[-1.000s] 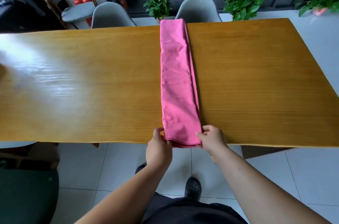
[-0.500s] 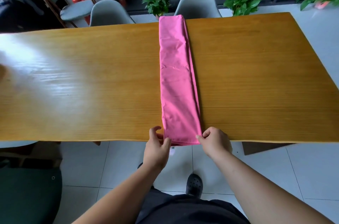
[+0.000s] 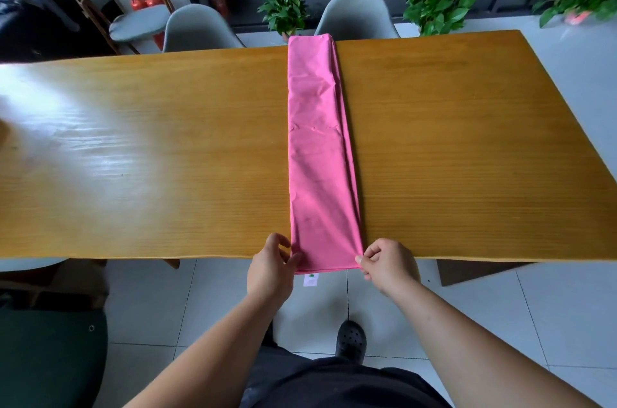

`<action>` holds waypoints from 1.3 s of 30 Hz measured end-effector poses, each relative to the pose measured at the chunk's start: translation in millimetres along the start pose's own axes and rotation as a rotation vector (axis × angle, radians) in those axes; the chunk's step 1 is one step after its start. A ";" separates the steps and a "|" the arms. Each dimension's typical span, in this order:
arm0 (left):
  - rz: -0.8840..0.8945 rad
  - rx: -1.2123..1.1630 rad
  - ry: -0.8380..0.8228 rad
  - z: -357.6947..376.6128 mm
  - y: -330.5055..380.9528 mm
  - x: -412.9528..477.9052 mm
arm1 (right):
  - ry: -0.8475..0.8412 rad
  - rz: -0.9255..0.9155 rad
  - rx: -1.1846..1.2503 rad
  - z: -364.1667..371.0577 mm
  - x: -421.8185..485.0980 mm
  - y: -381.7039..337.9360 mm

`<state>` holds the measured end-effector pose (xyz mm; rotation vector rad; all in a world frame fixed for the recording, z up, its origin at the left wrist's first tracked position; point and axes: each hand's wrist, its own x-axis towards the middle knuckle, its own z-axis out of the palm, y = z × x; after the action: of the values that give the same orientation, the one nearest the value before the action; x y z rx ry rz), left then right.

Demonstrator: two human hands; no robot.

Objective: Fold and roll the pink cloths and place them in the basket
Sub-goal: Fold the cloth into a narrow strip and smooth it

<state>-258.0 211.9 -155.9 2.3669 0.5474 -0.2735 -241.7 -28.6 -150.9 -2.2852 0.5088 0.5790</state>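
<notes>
1. The table (image 3: 167, 157) carries one cloth (image 3: 317, 157), folded into a long strip from far edge to near edge. By the look of it, rolling is left; no basket shows.
2. Your left hand (image 3: 272, 270) and right hand (image 3: 389, 265) flank its near end.
3. Each hand's fingers (image 3: 369, 254) pinch a near corner.

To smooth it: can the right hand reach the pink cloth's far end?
Probably not: nothing blocks it, but the right hand pinches the pink cloth at the near table edge; that end lies opposite.
</notes>
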 end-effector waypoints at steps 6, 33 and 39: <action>0.277 0.419 0.056 -5.4 1.3 -1.1 | -0.006 -0.062 -0.264 -15.5 1.9 -12.5; 0.772 0.715 -0.279 -31.2 32.1 103.2 | 0.111 0.123 -0.364 -13.5 103.8 -108.8; 0.827 0.676 -0.154 -36.9 40.8 126.7 | 0.110 0.015 -0.460 -19.8 110.8 -124.5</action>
<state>-125.0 248.2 -147.3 2.9290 -0.7171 -0.2745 -82.2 19.3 -130.1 -2.7634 0.4828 0.6302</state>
